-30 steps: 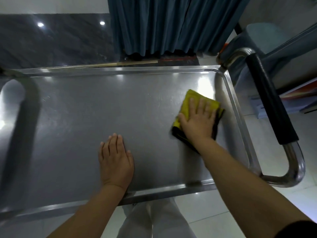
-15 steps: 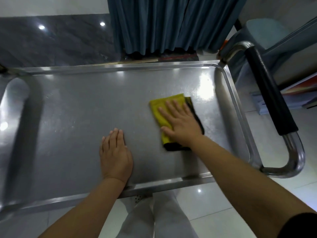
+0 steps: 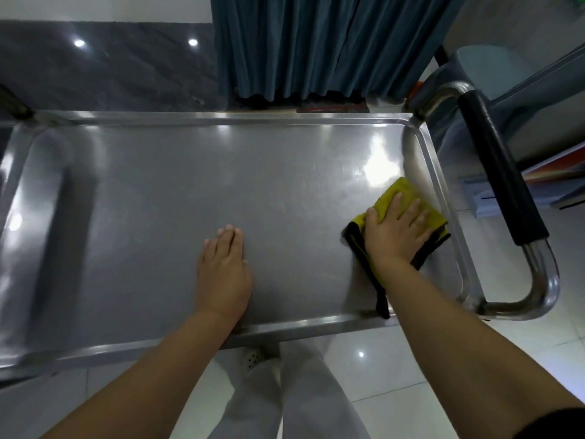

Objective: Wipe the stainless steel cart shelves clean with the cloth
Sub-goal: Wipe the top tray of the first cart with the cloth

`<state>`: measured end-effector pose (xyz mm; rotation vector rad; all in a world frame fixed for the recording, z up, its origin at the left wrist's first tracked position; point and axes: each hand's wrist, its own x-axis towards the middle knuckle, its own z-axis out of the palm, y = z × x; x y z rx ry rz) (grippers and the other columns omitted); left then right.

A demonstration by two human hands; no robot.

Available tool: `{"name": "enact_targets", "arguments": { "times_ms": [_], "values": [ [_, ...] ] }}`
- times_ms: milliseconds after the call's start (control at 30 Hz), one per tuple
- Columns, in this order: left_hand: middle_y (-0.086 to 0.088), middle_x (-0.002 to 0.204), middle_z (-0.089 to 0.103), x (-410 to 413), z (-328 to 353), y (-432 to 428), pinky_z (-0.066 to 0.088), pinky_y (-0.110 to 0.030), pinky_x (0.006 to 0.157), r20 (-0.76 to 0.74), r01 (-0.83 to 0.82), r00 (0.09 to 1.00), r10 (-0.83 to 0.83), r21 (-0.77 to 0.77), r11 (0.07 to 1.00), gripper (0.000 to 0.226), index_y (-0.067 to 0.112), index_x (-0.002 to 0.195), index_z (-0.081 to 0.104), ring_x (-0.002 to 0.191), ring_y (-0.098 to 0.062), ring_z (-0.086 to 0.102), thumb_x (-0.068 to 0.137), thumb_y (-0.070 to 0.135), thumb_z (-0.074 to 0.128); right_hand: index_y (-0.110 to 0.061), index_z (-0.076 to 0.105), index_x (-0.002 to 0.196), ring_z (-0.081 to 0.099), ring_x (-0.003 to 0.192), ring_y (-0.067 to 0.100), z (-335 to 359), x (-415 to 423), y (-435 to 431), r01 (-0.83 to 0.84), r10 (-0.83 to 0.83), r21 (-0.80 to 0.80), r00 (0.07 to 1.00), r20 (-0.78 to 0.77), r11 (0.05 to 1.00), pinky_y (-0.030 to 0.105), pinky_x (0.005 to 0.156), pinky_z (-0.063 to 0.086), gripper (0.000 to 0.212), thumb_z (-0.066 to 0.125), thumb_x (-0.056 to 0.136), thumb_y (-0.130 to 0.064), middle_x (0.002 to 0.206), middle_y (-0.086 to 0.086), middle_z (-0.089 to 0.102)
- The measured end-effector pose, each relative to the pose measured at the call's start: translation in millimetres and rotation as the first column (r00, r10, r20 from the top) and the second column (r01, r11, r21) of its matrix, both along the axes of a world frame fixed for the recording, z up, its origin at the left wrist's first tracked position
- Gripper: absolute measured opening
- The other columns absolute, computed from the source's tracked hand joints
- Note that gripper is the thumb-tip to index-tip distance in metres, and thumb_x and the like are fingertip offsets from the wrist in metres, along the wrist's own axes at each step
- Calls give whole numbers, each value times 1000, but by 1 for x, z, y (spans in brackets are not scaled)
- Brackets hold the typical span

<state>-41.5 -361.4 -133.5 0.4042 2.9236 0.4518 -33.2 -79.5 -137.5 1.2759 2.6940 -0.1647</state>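
The stainless steel cart's top shelf (image 3: 152, 198) fills the view, with a raised rim all round. A folded yellow cloth with a black edge (image 3: 402, 193) lies on the shelf near its right rim. My right hand (image 3: 394, 231) presses flat on the cloth with straight, spread fingers. My left hand (image 3: 223, 267) rests flat on the bare steel near the front rim, fingers together. The lower shelves are hidden under the top one.
The cart's push handle (image 3: 497, 172), steel tube with a black grip, curves off the right end. Dark blue curtains (image 3: 316, 42) hang behind the cart. A grey chair (image 3: 493, 68) and low shelving stand to the right. White floor tiles lie below.
My right hand slid the cloth left toward the shelf's middle, then back right to the right rim. My left hand stayed in place on the steel.
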Motion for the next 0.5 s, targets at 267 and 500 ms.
{"name": "enact_targets", "arguments": {
  "times_ms": [267, 500],
  "values": [
    [-22, 125, 57, 29, -7, -47, 40, -46, 98, -6, -117, 993, 117, 13, 993, 45, -2, 125, 54, 111, -38, 55, 83, 13, 47, -28, -3, 153, -15, 146, 31, -3, -47, -136, -537, 537, -40, 843, 3, 843, 54, 115, -11, 74, 24, 93, -62, 160, 10, -12],
    [-23, 121, 59, 37, -14, -54, 38, -48, 100, -84, -133, 986, 143, 105, 985, 43, -5, 122, 56, 111, -38, 57, 86, 9, 37, -34, 13, 151, -2, 148, 25, -13, -7, -160, -891, 888, -16, 455, -64, 455, 48, 117, -3, 71, 19, 88, -66, 161, 4, 6]
  ]
}}
